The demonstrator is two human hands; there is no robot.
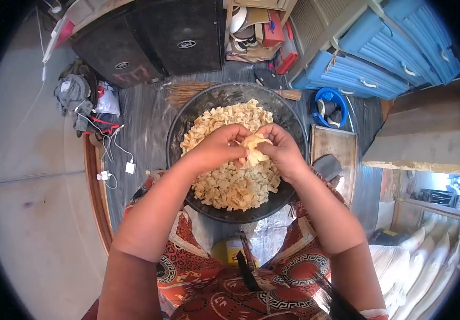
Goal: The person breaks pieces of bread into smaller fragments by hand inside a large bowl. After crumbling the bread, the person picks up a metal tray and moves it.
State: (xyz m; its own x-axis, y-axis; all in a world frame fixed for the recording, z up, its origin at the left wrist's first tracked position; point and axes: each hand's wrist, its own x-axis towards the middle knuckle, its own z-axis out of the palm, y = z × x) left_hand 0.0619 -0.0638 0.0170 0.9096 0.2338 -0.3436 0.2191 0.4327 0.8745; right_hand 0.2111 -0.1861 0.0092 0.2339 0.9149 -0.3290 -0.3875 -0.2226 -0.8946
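Observation:
A wide black basin [179,125] holds a heap of small pale-yellow torn pieces [235,186]. Above the heap, my left hand [224,144] and my right hand [280,152] meet, fingers closed on one larger pale-yellow piece [255,149] between them. The piece looks soft and uneven, like bread or dough; I cannot tell which. My fingers and thumbs cover its edges.
A straw broom [187,93] lies behind the basin. To the right are a blue bucket [330,108], a metal tray [336,144] and blue drawers [352,74]. White plugs and cables [130,167] lie at left. A yellow tin [230,250] stands between the knees.

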